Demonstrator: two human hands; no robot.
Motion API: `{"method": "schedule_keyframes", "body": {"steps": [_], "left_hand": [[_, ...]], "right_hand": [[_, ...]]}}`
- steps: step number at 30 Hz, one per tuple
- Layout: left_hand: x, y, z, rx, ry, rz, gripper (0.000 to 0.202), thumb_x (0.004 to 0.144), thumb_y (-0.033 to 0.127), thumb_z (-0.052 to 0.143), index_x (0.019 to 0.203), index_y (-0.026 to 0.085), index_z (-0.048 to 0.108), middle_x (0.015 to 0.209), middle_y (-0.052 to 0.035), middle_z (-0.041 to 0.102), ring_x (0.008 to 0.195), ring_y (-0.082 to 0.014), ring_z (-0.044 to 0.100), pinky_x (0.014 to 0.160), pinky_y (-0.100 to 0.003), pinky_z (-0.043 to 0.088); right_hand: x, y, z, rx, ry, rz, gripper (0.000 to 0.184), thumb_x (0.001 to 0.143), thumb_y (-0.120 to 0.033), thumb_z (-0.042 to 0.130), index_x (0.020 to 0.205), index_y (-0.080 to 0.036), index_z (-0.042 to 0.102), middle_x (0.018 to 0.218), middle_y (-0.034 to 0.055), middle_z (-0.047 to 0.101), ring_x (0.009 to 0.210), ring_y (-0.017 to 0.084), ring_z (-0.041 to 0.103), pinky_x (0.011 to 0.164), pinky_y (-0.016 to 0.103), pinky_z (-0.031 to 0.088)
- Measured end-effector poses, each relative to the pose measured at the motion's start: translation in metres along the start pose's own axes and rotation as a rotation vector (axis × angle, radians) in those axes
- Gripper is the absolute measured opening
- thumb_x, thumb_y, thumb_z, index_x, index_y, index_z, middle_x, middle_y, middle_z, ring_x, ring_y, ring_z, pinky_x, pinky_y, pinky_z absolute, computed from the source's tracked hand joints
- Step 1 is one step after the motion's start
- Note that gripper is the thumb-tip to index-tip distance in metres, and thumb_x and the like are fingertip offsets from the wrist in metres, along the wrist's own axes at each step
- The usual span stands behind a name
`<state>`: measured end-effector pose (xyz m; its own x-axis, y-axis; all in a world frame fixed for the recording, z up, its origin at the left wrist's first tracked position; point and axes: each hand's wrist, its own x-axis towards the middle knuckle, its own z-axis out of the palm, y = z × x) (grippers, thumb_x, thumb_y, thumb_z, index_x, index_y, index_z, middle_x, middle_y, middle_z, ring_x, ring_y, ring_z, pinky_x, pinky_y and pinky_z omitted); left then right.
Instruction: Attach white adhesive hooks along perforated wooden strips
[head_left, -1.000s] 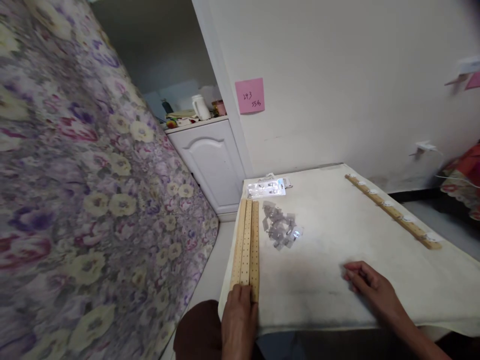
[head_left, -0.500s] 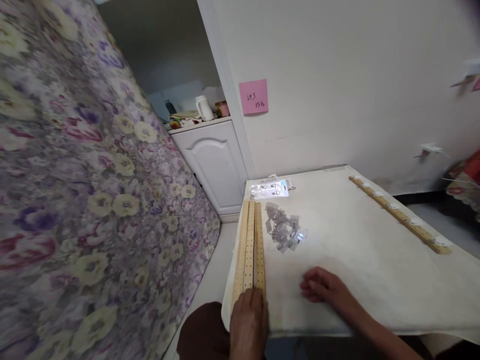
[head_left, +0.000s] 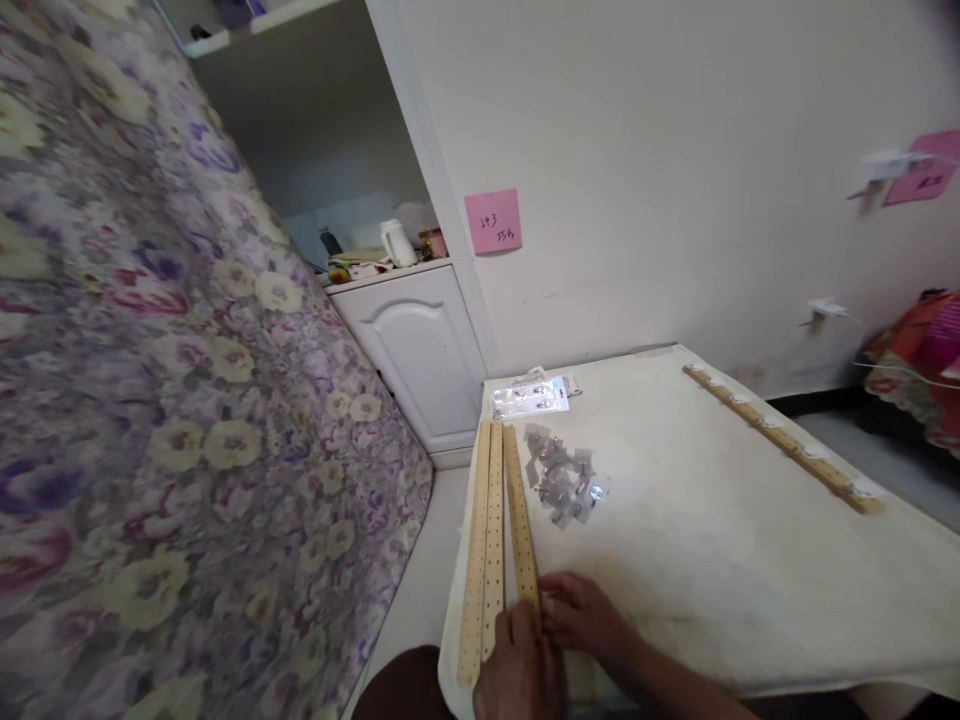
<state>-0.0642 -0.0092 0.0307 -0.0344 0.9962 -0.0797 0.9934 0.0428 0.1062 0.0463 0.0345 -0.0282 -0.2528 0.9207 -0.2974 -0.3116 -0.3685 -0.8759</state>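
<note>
Three long pale wooden strips dotted with holes lie near the table's left edge. The rightmost perforated strip [head_left: 523,530] stands slightly apart and angled from the other two strips [head_left: 493,540]. My left hand [head_left: 517,665] is closed over its near end, fingers bent around the wood. From the right, my right hand [head_left: 581,612] meets the same end, its fingers curled against the strip's edge; the fingertips are partly hidden. Just beyond my hands is a loose heap of small translucent grey packets [head_left: 561,480], their contents too small to make out.
A clear plastic pack [head_left: 531,398] with small metal pieces lies at the table's far left corner. Another wooden strip [head_left: 780,435], bearing several clear-white pieces, runs along the right side of the cream-covered table [head_left: 690,560]. A floral curtain [head_left: 225,400] hangs at left.
The rightmost strip has shifted away from the other two, opening a gap. My right hand has moved left from above the table to the strip's near end. The view has tilted slightly.
</note>
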Motion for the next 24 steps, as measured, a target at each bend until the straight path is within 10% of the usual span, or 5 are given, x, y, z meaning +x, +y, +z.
{"method": "schedule_keyframes", "body": {"steps": [11,24], "left_hand": [[-0.013,-0.012,0.022,-0.418,0.17,0.106,0.038,0.088,0.036,0.039,0.121,0.021,0.05,0.106,-0.0066,0.063,0.085,-0.0177,0.064,0.068,-0.025,0.048],[0.003,-0.017,0.014,-0.597,0.387,0.199,0.041,0.088,0.043,0.04,0.121,0.021,0.051,0.104,-0.0069,0.061,0.062,-0.0148,0.058,0.064,-0.031,0.051]], "right_hand": [[-0.021,-0.008,-0.017,0.161,-0.094,-0.159,0.053,0.057,-0.034,0.074,0.106,-0.018,0.062,0.081,0.0045,0.069,0.065,0.017,0.061,0.059,0.028,0.046],[-0.141,-0.047,-0.187,-0.256,0.065,-0.023,0.051,0.068,-0.048,0.057,0.111,-0.023,0.067,0.077,0.0046,0.064,0.063,0.018,0.056,0.048,0.023,0.035]]}}
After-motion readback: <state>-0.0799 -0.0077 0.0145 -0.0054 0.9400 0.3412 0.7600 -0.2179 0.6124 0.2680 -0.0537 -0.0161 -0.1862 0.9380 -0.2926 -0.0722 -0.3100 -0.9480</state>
